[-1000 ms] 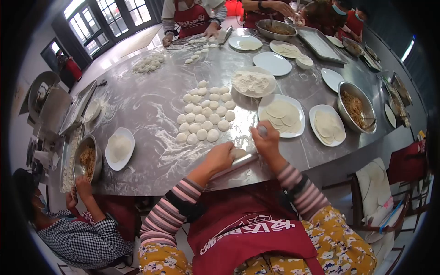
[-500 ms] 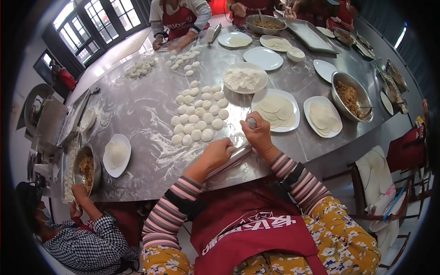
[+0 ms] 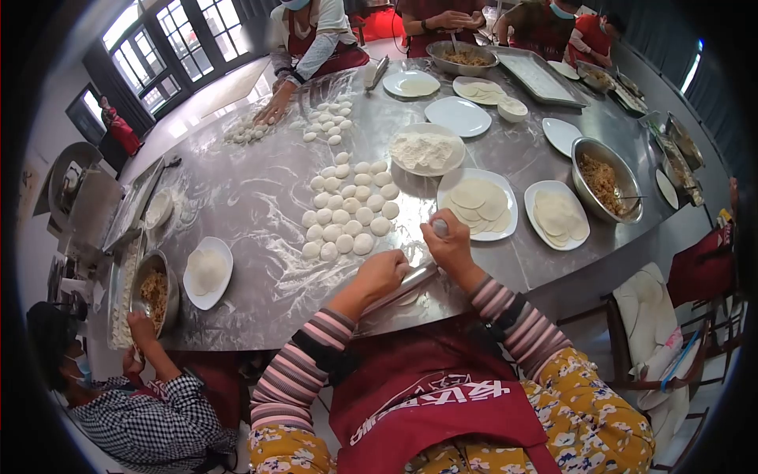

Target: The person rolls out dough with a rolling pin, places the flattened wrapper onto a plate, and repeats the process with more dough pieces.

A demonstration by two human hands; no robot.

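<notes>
My right hand (image 3: 452, 246) is wrapped round the grey end of a metal rolling pin (image 3: 418, 276), whose tip pokes out above the fist. My left hand (image 3: 382, 272) is closed beside the pin's shiny barrel; what its fingers hold is hidden. Below the barrel shows part of a pale dough round (image 3: 409, 298), close to the table's front edge. Several small flattened dough pieces (image 3: 347, 213) lie in rows just beyond my left hand. Past my right hand stands a white plate (image 3: 512, 213) of rolled dough wrappers (image 3: 478, 201).
A bowl of flour (image 3: 426, 152) stands behind the plate. Another plate of wrappers (image 3: 557, 213) and a steel bowl of filling (image 3: 600, 186) are at right. At left are a plate with wrappers (image 3: 209, 272) and a co-worker (image 3: 150, 347). Across the table a co-worker's hand (image 3: 275, 107) touches dough pieces.
The view has shifted slightly, so the table things sit lower in it. Both my hands keep their grip beside the pin. Across the table, the co-worker's hand has moved onto the far dough pieces.
</notes>
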